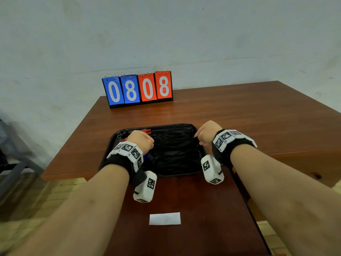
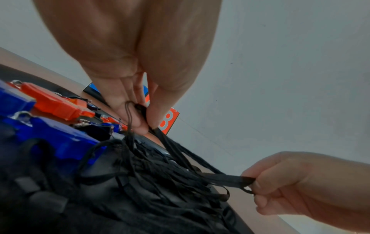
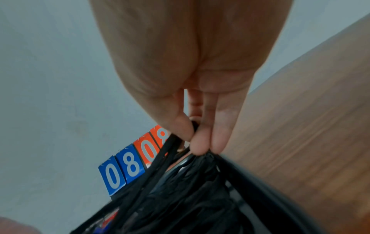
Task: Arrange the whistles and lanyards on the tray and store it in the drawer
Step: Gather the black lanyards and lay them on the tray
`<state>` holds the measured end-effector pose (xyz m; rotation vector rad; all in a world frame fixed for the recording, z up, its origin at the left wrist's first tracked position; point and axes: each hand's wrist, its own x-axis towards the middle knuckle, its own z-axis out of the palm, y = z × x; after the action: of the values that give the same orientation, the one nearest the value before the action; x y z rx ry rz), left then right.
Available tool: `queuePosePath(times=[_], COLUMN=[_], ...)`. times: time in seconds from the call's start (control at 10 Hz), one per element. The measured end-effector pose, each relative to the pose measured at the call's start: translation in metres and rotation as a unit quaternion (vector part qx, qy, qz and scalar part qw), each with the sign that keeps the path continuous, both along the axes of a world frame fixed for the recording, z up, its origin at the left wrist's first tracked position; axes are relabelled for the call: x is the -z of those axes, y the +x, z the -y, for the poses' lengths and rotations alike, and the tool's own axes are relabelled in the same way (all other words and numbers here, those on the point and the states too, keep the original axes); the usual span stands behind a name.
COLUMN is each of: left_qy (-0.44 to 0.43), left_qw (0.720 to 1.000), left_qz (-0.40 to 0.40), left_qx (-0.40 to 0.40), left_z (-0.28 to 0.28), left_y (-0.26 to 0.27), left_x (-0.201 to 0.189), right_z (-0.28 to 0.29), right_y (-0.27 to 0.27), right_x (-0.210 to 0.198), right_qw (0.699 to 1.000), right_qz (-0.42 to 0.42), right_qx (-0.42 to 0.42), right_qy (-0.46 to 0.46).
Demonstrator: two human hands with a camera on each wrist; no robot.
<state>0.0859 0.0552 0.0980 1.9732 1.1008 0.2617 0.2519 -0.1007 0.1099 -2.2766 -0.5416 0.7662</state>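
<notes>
Both hands pinch one black lanyard [image 2: 188, 159] stretched left-to-right just above the black tray [image 1: 200, 150], the left hand [image 1: 141, 141] over the whistles [image 2: 60, 102] at the tray's left side, the right hand [image 1: 207, 133] at its right rim.

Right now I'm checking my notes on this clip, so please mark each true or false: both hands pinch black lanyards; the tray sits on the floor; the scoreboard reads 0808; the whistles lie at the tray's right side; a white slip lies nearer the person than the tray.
1. Both the left hand and the right hand pinch black lanyards. True.
2. The tray sits on the floor. False: it rests on the wooden table.
3. The scoreboard reads 0808. True.
4. The whistles lie at the tray's right side. False: they lie at its left.
5. A white slip lies nearer the person than the tray. True.
</notes>
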Motion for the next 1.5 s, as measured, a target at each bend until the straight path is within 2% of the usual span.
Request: queuePosePath(times=[0.3,0.4,0.6,0.8,1.0,1.3,1.5], left_qy=[0.064,0.086,0.112,0.123,0.078,0.094,0.103], left_qw=[0.996,0.992,0.976,0.967,0.979,0.988,0.994], left_qz=[-0.067,-0.087,-0.184,-0.218,-0.183,-0.12,-0.028], left_qx=[-0.017,-0.022,0.031,0.041,0.051,0.023,0.024], left_z=[-0.006,-0.007,-0.018,-0.016,-0.02,-0.012,-0.001], left_y=[0.012,0.017,0.029,0.032,0.027,0.015,0.001], left_x=[0.008,0.008,0.021,0.023,0.025,0.006,-0.014], right_z=[-0.008,-0.011,-0.019,-0.022,-0.015,-0.001,0.008], right_y=[0.01,0.013,0.012,0.01,0.01,0.005,-0.004], right_x=[0.02,0.024,0.024,0.027,0.027,0.013,-0.003], right_qw=[1.0,1.0,0.998,0.992,0.992,0.993,0.991], right_qz=[0.004,0.006,0.016,0.04,0.066,0.096,0.115], right_qx=[0.015,0.01,-0.034,-0.066,-0.065,-0.054,-0.06], right_qy=[0.025,0.007,-0.052,-0.098,-0.087,-0.036,-0.015])
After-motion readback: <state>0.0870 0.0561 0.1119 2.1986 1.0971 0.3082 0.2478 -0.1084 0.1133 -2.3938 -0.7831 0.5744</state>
